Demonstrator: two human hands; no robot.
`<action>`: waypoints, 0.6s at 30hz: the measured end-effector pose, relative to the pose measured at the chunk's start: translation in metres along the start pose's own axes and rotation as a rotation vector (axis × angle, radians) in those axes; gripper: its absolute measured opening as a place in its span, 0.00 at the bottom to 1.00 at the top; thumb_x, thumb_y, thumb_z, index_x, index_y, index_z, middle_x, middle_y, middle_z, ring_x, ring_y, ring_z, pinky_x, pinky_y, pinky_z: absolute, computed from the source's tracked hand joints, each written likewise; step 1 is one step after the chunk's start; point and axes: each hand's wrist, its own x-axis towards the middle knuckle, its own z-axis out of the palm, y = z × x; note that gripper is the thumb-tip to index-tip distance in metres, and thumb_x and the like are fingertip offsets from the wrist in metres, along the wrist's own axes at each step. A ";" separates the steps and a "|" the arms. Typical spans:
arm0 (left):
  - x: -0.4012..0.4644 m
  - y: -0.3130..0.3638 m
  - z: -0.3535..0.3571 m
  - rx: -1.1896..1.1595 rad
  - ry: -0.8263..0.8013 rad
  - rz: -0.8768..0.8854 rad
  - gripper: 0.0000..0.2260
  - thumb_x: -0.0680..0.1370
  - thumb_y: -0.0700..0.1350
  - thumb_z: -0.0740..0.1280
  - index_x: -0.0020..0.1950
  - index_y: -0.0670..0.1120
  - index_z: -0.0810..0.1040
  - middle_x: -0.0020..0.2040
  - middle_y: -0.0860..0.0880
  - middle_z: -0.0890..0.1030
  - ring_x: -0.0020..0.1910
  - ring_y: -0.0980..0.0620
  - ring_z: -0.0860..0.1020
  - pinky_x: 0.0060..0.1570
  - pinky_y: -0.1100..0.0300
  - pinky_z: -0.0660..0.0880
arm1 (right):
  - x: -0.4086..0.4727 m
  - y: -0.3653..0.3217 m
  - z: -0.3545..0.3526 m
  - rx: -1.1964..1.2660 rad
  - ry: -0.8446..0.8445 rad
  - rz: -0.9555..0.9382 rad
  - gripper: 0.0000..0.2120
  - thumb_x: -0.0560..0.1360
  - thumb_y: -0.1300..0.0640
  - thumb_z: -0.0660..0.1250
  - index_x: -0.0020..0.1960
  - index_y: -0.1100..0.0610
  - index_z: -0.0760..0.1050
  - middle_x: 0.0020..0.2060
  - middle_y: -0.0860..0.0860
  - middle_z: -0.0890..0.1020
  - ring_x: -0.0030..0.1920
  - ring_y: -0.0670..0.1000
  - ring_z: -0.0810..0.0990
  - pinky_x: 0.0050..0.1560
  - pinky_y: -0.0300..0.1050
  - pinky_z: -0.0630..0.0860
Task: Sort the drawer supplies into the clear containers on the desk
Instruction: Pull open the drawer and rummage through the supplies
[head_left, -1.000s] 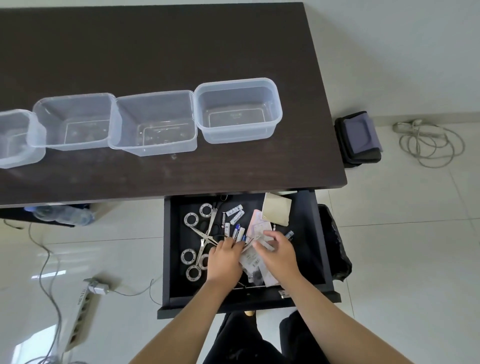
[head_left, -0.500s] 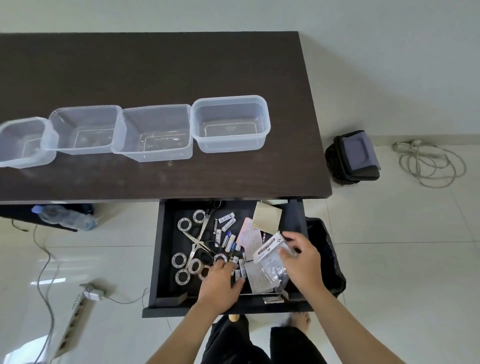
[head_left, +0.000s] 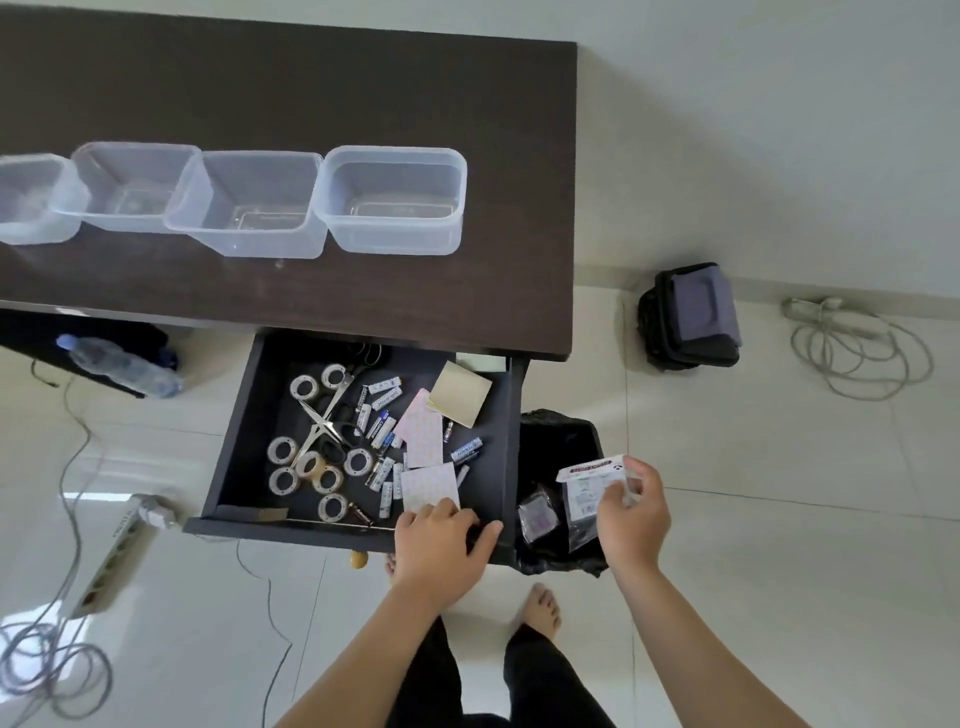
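Four clear containers (head_left: 395, 200) sit empty on the tabletop (head_left: 291, 93). Right hand (head_left: 631, 512) pinches a plastic packet (head_left: 592, 480) beyond the drawer's (head_left: 234, 452) right edge — left hand (head_left: 441, 540) rests open on its front. Next: carry the packet to a container.

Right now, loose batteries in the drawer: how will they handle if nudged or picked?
The batteries are small cylinders lying flat, so a nudge will probably roll them. They look smooth, so likely slippery between the fingers. Several lie against each other beside the tape rolls, so taking one may well shift its neighbours.
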 end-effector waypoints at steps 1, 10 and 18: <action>0.000 0.002 0.002 0.013 0.029 -0.026 0.27 0.76 0.66 0.47 0.55 0.56 0.80 0.52 0.55 0.79 0.54 0.50 0.77 0.55 0.54 0.68 | 0.006 0.008 -0.003 -0.027 -0.016 0.011 0.15 0.77 0.66 0.60 0.62 0.58 0.73 0.58 0.57 0.78 0.60 0.57 0.77 0.56 0.44 0.73; 0.000 0.005 0.007 0.027 0.099 -0.091 0.31 0.72 0.66 0.42 0.50 0.55 0.81 0.48 0.55 0.80 0.50 0.52 0.78 0.51 0.55 0.69 | 0.049 0.062 0.011 -0.341 -0.270 0.007 0.19 0.75 0.67 0.57 0.64 0.57 0.73 0.59 0.59 0.77 0.58 0.61 0.77 0.55 0.48 0.75; 0.001 0.003 0.013 0.029 0.138 -0.104 0.31 0.72 0.66 0.43 0.48 0.55 0.82 0.47 0.55 0.80 0.48 0.51 0.78 0.49 0.56 0.67 | 0.083 0.082 0.028 -0.584 -0.505 0.088 0.22 0.75 0.63 0.61 0.69 0.57 0.70 0.64 0.58 0.75 0.62 0.60 0.75 0.55 0.45 0.73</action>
